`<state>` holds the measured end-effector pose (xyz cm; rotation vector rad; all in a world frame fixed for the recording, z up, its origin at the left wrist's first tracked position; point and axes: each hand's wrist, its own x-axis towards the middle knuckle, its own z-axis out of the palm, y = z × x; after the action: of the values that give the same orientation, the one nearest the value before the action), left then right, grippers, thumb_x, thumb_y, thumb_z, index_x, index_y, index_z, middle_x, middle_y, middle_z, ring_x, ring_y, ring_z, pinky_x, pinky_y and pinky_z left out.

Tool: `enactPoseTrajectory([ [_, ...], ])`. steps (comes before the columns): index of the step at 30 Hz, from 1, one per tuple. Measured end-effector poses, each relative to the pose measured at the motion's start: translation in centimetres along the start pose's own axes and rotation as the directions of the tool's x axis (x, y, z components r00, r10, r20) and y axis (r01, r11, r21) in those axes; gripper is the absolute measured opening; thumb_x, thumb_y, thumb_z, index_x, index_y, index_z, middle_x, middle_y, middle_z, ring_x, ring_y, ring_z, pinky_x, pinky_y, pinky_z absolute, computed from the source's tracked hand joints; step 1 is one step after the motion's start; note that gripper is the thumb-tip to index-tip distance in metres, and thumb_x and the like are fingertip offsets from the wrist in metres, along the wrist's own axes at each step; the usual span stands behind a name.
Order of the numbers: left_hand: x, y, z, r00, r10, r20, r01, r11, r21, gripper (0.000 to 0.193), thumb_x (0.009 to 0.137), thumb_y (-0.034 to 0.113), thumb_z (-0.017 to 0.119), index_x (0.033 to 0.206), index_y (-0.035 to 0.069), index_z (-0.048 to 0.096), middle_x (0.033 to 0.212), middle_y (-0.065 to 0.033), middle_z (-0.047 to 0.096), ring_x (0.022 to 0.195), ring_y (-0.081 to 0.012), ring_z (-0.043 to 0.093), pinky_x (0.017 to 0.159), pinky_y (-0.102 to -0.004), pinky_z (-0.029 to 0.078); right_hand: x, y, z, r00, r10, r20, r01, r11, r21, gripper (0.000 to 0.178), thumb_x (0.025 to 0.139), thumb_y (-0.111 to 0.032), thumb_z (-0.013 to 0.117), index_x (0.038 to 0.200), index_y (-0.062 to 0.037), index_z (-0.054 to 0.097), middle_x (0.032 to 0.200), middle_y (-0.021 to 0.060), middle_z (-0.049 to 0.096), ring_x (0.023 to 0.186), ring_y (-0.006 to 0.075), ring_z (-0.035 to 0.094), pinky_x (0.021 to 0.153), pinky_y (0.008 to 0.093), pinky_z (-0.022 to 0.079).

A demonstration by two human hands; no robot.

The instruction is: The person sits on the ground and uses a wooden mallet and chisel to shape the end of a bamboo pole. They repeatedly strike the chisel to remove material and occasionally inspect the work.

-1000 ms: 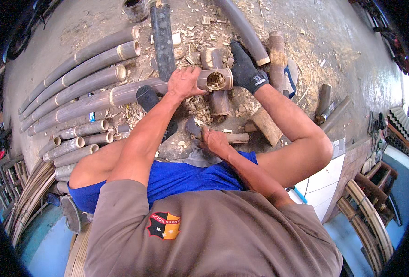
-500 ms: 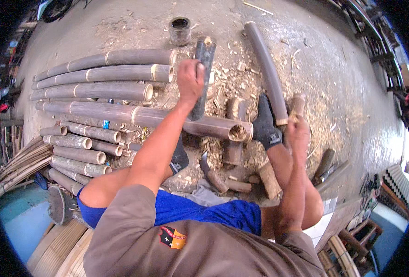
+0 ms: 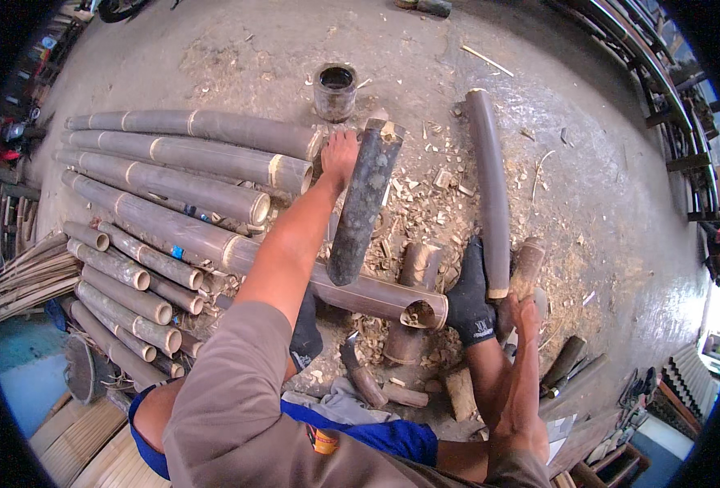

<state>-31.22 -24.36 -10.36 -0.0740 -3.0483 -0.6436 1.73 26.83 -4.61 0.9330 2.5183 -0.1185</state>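
Note:
My left hand (image 3: 340, 156) is closed at the upper left side of a short dark bamboo piece (image 3: 364, 207), its fingers partly hidden behind it. That piece slants over a long bamboo pole (image 3: 368, 294), whose near end has an opening filled with pale wood. My right hand (image 3: 525, 315) is closed at the lower end of a short brown cylindrical piece (image 3: 528, 264). Something pale shows beside its fingers, too small to make out. Next to it a long smooth bamboo length (image 3: 490, 187) lies on the floor. My dark-socked foot (image 3: 469, 297) is beside the pole's open end.
More bamboo poles (image 3: 205, 126) lie at left, with a stack of shorter cut tubes (image 3: 128, 305) below. A dark-mouthed can (image 3: 335, 93) stands beyond my left hand. A hooked knife (image 3: 361, 372) rests between my legs. Shavings (image 3: 441, 175) cover the floor.
The view has shifted, so the scene sits lower. The dark bamboo piece has come nearer to me and looks larger. My right hand stays at the brown piece's lower end.

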Motion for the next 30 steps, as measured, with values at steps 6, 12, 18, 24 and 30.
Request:
enactPoseTrajectory([
  [6, -4.1, 2.5, -5.7, 0.974, -0.214, -0.070, 0.193, 0.954, -0.228, 0.036, 0.098, 0.035, 0.057, 0.114, 0.004, 0.058, 0.095, -0.0245, 0.070, 0.096, -0.0436, 0.068, 0.084, -0.0525, 0.051, -1.2, -0.7, -0.4, 1.000, -0.008, 0.019, 0.003, 0.973, 0.229, 0.071, 0.095, -0.054, 0.058, 0.129, 0.0069, 0.044, 0.103, 0.0341, 0.069, 0.088, 0.0475, 0.071, 0.064, 0.0523, 0.060],
  [12, -3.5, 2.5, -11.0, 0.867, -0.328, -0.375, -0.069, 0.668, -0.741, 0.028, 0.100, 0.027, 0.056, 0.107, -0.001, 0.058, 0.077, -0.0131, 0.057, 0.069, -0.0232, 0.053, 0.068, -0.0419, 0.045, -0.9, 0.1, 0.2, 0.998, -0.001, 0.064, -0.020, 0.944, 0.330, 0.071, 0.095, -0.052, 0.059, 0.136, 0.0033, 0.039, 0.109, 0.0363, 0.066, 0.099, 0.0511, 0.067, 0.080, 0.0603, 0.056],
  [18, 6.6, 3.4, -18.3, 0.808, -0.482, -0.340, -0.379, 0.018, -0.925, 0.026, 0.092, 0.019, 0.054, 0.112, 0.004, 0.045, 0.076, -0.0006, 0.048, 0.064, -0.0143, 0.049, 0.061, -0.0297, 0.043, -1.2, 0.3, -0.2, 0.981, 0.058, 0.183, -0.143, 0.855, 0.498, 0.071, 0.094, -0.050, 0.062, 0.138, 0.0017, 0.040, 0.114, 0.0339, 0.066, 0.100, 0.0493, 0.068, 0.078, 0.0612, 0.057],
  [24, 12.8, 4.2, -17.4, 0.770, -0.494, -0.403, -0.443, 0.041, -0.896, 0.035, 0.082, 0.006, 0.057, 0.113, 0.003, 0.041, 0.088, -0.0072, 0.051, 0.072, -0.0165, 0.054, 0.065, -0.0316, 0.047, -2.4, -0.8, -2.1, 0.942, 0.119, 0.314, -0.283, 0.783, 0.553, 0.076, 0.091, -0.051, 0.065, 0.137, 0.0051, 0.042, 0.112, 0.0354, 0.066, 0.103, 0.0484, 0.068, 0.079, 0.0563, 0.057],
  [30, 14.1, 1.7, -13.3, 0.768, -0.421, -0.482, -0.310, 0.414, -0.856, 0.049, 0.074, 0.003, 0.063, 0.119, -0.001, 0.043, 0.104, -0.0133, 0.057, 0.090, -0.0261, 0.059, 0.085, -0.0398, 0.049, -2.5, -0.9, -2.5, 0.947, 0.013, 0.322, -0.188, 0.834, 0.518, 0.077, 0.090, -0.052, 0.066, 0.136, 0.0068, 0.046, 0.114, 0.0384, 0.065, 0.108, 0.0481, 0.067, 0.084, 0.0521, 0.056],
])
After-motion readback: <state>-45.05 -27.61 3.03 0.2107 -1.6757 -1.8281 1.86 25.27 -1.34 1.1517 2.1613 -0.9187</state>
